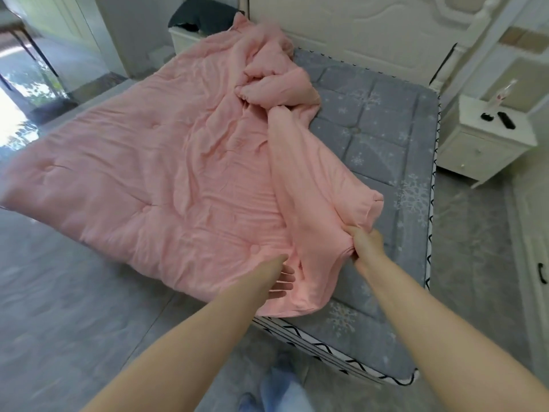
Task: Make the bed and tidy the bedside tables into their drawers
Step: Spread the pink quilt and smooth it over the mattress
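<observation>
A pink quilt (154,162) covers the left half of the grey snowflake mattress (383,138), with its right part bunched and folded back in a long roll. My right hand (364,243) grips the near end of that roll, lifting it slightly. My left hand (282,278) reaches under the quilt's near edge, fingers spread and partly hidden by the fabric. The right bedside table (475,156), white with drawers, carries two small black items (505,120) and a clear object. The left bedside table (185,40) at the back has dark cloth on it.
A white headboard (356,31) stands at the far end of the bed. Grey floor (59,322) surrounds the bed on the left and near side. A white cabinet door with a black handle (542,272) is at the far right. A bright doorway lies far left.
</observation>
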The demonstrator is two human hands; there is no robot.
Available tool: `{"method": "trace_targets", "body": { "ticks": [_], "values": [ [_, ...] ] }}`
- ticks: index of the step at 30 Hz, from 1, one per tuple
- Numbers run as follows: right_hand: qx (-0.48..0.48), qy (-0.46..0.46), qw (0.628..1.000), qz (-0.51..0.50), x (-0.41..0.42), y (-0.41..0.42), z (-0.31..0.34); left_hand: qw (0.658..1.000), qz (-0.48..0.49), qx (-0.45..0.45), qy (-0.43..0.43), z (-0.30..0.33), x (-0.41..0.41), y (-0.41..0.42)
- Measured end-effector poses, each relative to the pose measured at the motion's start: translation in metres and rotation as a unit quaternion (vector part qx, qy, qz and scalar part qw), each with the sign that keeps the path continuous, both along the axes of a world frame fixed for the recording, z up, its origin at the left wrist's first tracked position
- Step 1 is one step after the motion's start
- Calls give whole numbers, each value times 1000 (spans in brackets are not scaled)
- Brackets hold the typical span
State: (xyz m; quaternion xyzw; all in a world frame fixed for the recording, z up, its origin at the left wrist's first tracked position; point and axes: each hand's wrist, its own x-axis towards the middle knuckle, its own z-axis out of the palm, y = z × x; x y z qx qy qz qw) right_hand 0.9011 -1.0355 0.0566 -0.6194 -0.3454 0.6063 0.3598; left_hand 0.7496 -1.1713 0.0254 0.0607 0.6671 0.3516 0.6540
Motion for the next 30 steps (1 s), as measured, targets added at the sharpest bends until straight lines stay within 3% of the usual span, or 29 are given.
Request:
{"method": "trace_targets", "body": {
  "ticks": [6,14,19,22,25,27,30],
  "values": [
    [0,-29,1000,2,71,-33,-1,997,-65,26,-43,18,53,-11],
    [18,-77,997,26,163,-30,-15,994,-91,-20,-50,12,143,3],
    [9,-84,993,83,238,-46,-34,994,-34,-59,-90,2,243,21],
    [1,-63,994,87,294,-54,-51,987,82,-56,-128,-9,305,34],
    [-45,3,996,74,334,-67,-51,974,207,-44,-76,-24,348,46],
    [-77,16,993,86,354,-67,-51,975,218,-35,-16,-22,369,44],
    [-65,-94,984,134,361,-51,-59,975,202,-30,82,-23,380,28]
  ]
}}
